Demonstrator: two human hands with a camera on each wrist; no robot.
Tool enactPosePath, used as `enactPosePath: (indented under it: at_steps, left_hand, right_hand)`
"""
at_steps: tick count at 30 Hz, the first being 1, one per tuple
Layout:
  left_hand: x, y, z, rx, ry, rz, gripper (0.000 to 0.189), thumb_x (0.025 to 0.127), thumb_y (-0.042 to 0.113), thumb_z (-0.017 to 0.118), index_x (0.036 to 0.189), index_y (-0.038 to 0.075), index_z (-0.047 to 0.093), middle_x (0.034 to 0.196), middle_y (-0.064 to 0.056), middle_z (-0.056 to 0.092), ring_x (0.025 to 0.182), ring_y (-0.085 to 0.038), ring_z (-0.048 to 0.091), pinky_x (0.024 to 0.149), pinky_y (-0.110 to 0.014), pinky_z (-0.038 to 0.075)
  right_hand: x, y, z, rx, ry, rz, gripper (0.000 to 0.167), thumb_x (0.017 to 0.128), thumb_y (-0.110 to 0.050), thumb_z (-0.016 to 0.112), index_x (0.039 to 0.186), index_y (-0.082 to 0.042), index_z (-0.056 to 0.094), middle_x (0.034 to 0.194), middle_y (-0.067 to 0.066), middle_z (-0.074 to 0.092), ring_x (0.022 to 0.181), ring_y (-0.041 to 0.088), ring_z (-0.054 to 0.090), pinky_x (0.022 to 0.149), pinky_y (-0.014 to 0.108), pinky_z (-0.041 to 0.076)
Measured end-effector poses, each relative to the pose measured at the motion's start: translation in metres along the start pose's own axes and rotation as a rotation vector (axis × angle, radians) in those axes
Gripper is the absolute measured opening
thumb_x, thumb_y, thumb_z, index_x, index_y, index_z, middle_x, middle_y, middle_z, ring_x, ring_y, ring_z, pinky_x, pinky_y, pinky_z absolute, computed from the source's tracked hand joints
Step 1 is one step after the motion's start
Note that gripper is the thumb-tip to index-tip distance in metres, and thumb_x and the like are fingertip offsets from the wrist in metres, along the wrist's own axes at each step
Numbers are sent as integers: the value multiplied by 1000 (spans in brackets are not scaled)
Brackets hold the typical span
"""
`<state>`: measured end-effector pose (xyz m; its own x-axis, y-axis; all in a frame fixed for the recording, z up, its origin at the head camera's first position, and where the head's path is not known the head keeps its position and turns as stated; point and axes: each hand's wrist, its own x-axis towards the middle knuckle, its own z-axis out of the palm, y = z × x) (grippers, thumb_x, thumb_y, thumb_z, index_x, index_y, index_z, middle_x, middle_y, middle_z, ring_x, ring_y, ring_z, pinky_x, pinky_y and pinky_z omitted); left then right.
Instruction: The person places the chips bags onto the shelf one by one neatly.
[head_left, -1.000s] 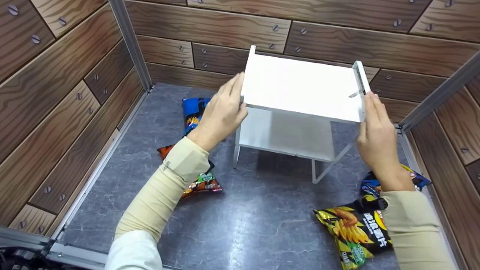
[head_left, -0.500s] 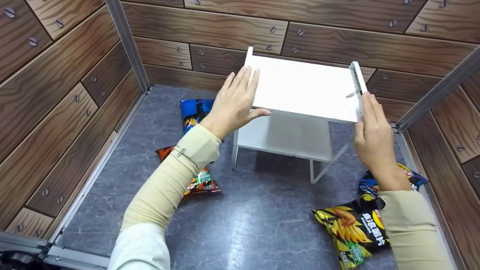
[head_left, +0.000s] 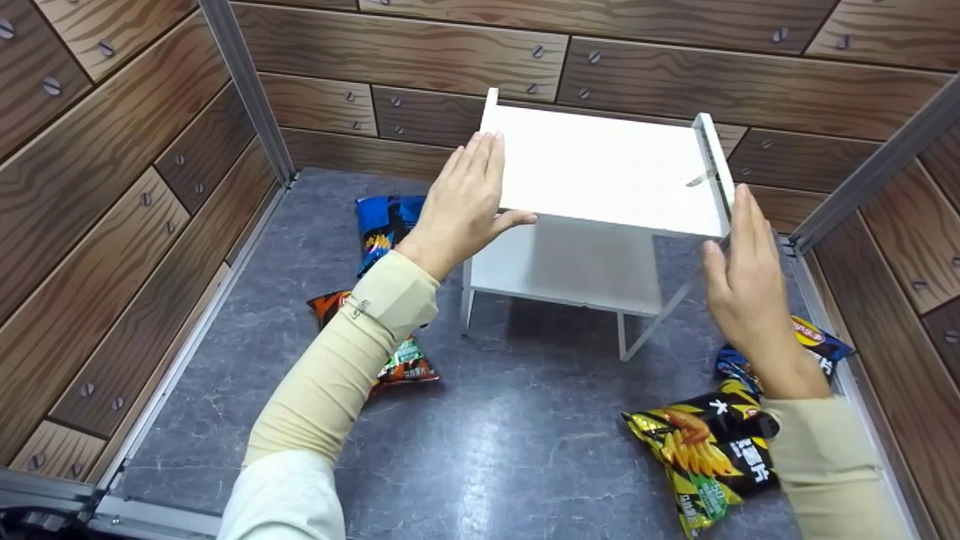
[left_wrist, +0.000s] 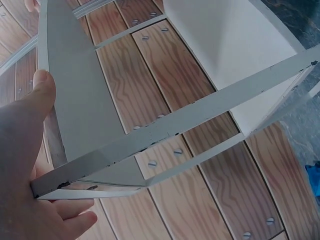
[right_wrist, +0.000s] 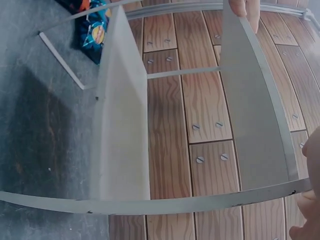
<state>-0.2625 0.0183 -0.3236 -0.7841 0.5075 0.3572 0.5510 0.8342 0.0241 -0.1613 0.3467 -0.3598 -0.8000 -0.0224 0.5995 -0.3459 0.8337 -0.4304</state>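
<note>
A small white two-tier side table [head_left: 600, 172] stands on the floor, with raised rims at the left and right of its top and a lower shelf [head_left: 570, 262]. My left hand [head_left: 465, 199] lies over the left rim with straight fingers, its thumb pointing right along the front edge. In the left wrist view, the left thumb [left_wrist: 44, 92] sits at the top's edge. My right hand [head_left: 746, 277] is upright at the right rim, fingers straight, fingertips right at the rim and thumb apart. The right wrist view shows part of the right hand [right_wrist: 312, 165] beside the table's corner.
A blue snack bag [head_left: 382, 225] and an orange one [head_left: 409, 364] lie left of the table, partly behind my left arm. A black-and-yellow chip bag [head_left: 697, 450] and another blue bag [head_left: 817, 341] lie at the right. Wood-patterned walls [head_left: 420, 45] enclose the grey floor [head_left: 487, 450].
My left hand has shifted right from the outside of the left rim onto it, its thumb spreading along the front edge. My right thumb has moved away from the table's front corner.
</note>
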Motion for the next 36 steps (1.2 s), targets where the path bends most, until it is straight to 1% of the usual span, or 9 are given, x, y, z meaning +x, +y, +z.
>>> enactPosePath:
  at_steps: [5,7,11,15,21,26,31,33,36]
  left_hand:
    - [0,1,0,-13,6,3,104,91,68,49,155,-8,17,161,-23,26,152,-33,25,125,-43,21]
    - [0,1,0,-24,3,5,104,91,67,49,155,-8,16,161,-23,26,152,-33,24,125,-44,21]
    - [0,2,0,-40,-3,7,104,91,67,50,155,-8,16,162,-23,25,152,-33,23,125,-44,21]
    - [0,1,0,-48,-4,6,103,91,67,50,155,-8,17,162,-23,25,152,-33,23,126,-44,20]
    - [-2,1,0,-52,13,9,103,91,67,49,154,-8,18,161,-23,26,152,-33,23,126,-43,19]
    - [-2,0,0,-47,25,11,103,91,68,47,154,-8,19,161,-23,27,152,-33,24,126,-43,19]
    - [-3,0,1,-47,33,17,103,91,68,48,154,-8,19,160,-23,28,152,-33,24,126,-43,20]
    - [-3,0,2,-52,34,16,103,91,68,48,154,-8,18,161,-23,27,152,-33,24,126,-43,20]
    - [-2,0,2,-58,38,16,103,91,68,49,154,-8,19,161,-23,28,152,-33,24,126,-43,19]
  right_hand:
    - [-22,2,-5,33,-32,76,68,103,-18,46,159,-5,9,166,15,12,153,36,14,127,46,7]
    - [-32,5,-6,49,-44,119,70,104,-21,47,160,-6,7,167,15,9,153,36,11,127,47,7]
    - [-55,11,-5,68,-87,214,73,105,-29,45,160,-7,2,166,18,4,153,41,6,126,53,4]
    - [-79,14,0,69,-132,276,74,105,-33,44,159,-5,0,166,20,0,153,42,3,125,55,2]
    - [-117,18,6,54,-171,349,75,105,-32,44,158,-1,2,166,20,-2,153,41,-2,125,55,-2]
    - [-144,26,6,-9,-204,421,78,104,-35,47,157,3,4,165,23,-4,153,43,-6,123,59,-7]
    - [-172,32,13,-111,-259,473,84,103,-42,46,156,5,1,164,24,-8,152,43,-12,121,58,-15]
    - [-184,33,18,-150,-284,490,87,102,-44,48,156,7,3,164,27,-5,152,44,-10,120,60,-14]
    - [-200,36,28,-209,-334,528,94,99,-50,51,154,10,6,161,33,1,150,49,-6,118,68,-8]
